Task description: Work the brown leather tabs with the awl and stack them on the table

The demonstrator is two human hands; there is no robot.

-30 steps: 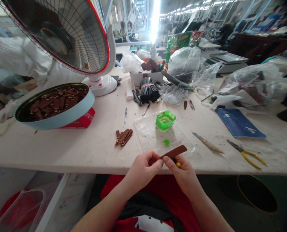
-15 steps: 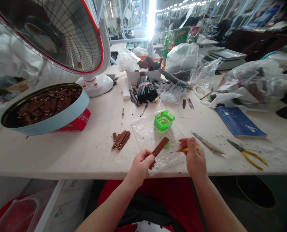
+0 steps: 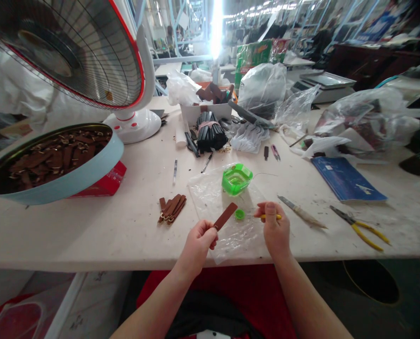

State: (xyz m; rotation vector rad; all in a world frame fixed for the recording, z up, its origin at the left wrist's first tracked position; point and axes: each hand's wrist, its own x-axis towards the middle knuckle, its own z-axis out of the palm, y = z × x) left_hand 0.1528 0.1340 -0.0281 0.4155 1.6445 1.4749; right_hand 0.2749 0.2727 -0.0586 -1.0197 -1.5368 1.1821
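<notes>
Pinched at its near end, a brown leather strip slants up and right from my left hand, closed on it above the table's front edge. My right hand is closed round a thin tool with a yellow handle; its fine tip points left toward a small green cap. The cap lies on a clear plastic sheet, between my hands. Behind it stands a bright green container with clear liquid or glue inside. To the left rests a small pile of brown strips with metal rings.
A round tin full of brown strips sits on a red box at left, below a fan heater. At right lie a knife, yellow-handled pliers and a blue booklet. Black strips are bundled behind.
My right hand has drawn the yellow-handled tool's tip close to the green cap, which now shows fully. The leather strip no longer overlaps the cap. The whole view has shifted slightly.
</notes>
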